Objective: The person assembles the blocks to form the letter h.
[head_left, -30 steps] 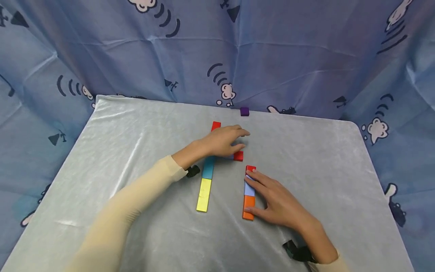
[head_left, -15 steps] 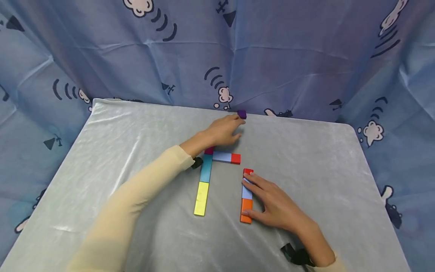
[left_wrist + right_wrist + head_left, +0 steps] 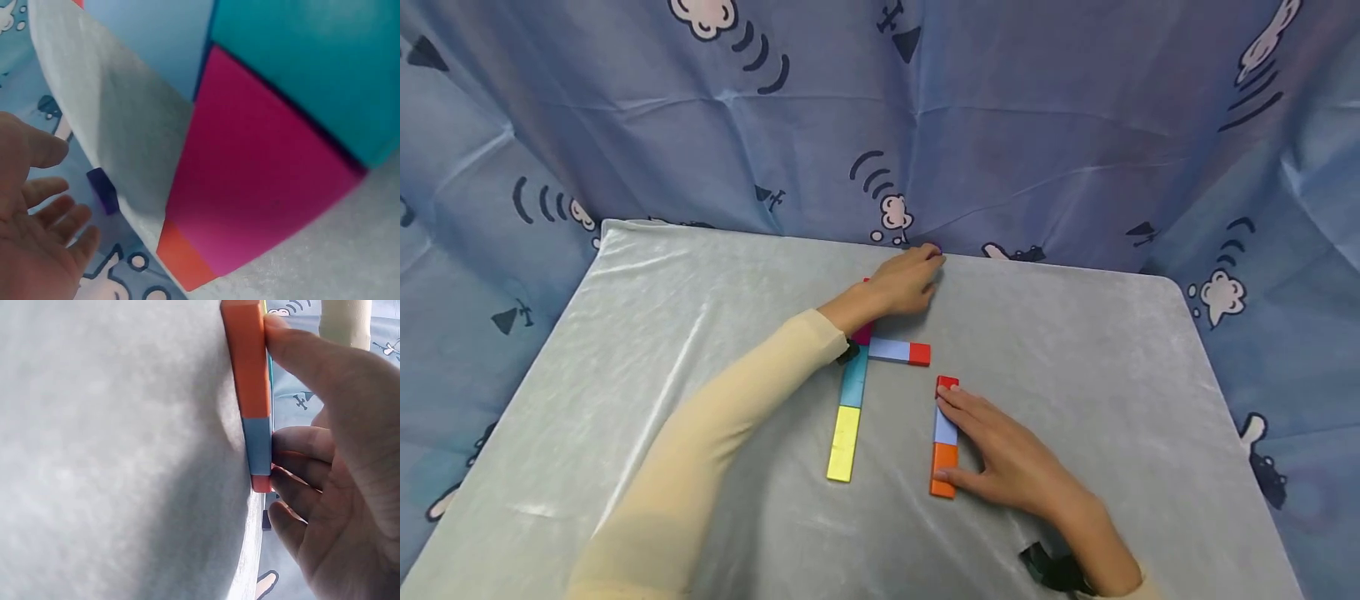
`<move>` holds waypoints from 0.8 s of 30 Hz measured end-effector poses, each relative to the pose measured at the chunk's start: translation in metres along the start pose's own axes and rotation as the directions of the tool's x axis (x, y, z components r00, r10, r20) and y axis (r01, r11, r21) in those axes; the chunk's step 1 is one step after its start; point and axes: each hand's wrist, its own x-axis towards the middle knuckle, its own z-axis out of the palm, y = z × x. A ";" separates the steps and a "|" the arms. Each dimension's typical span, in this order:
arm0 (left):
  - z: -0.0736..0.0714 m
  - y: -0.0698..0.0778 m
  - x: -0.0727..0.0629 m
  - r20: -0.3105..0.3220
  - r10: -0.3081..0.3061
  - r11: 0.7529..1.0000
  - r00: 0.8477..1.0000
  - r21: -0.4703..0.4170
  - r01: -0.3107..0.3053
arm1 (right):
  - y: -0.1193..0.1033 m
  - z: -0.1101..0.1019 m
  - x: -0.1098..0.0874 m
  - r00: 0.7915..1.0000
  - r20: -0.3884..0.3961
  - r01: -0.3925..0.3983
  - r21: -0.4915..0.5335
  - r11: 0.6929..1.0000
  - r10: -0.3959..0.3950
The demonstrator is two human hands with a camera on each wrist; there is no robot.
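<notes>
My left hand (image 3: pixel 910 283) reaches to the far table edge, its fingers over a small purple block (image 3: pixel 103 190) that they mostly cover in the head view. The left wrist view shows these fingers loosely spread, a gap between them and the block. My right hand (image 3: pixel 1011 454) rests its fingertips and thumb on a short row of blocks: red (image 3: pixel 948 382), light blue (image 3: pixel 945 429) and orange (image 3: pixel 943 467). Left of it runs a longer line of yellow (image 3: pixel 844 444), teal (image 3: pixel 853 379) and magenta (image 3: pixel 256 169) blocks, ending in a red one (image 3: pixel 187 256) partly hidden by my left arm.
A light blue block (image 3: pixel 889 349) and a red block (image 3: pixel 919 354) branch rightward from the long line. Grey cloth covers the table (image 3: pixel 1075 358). A blue patterned curtain (image 3: pixel 1037 150) hangs right behind the far edge. My left sleeve (image 3: pixel 700 433) crosses the table's left side.
My left hand has moved away from me, from above the long line to the purple block at the far edge. My right hand has stayed on its row. The view has shifted slightly.
</notes>
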 end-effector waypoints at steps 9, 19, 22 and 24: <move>0.003 0.004 0.007 0.128 -0.044 0.992 0.991 0.120 0.028 | -0.001 0.002 0.001 1.000 -0.014 0.014 -0.011 1.000 -0.014; -0.004 0.011 0.006 0.148 -0.054 0.975 0.988 0.220 0.020 | 0.000 0.002 0.001 0.999 -0.031 0.034 -0.015 0.999 -0.034; -0.004 0.010 0.005 0.165 -0.064 0.975 0.984 0.221 0.026 | 0.000 0.003 0.000 0.999 -0.031 0.032 -0.010 0.999 -0.033; -0.003 0.008 0.005 0.162 -0.061 0.970 0.985 0.243 0.020 | 0.001 0.003 -0.001 0.999 -0.035 0.032 -0.012 0.999 -0.033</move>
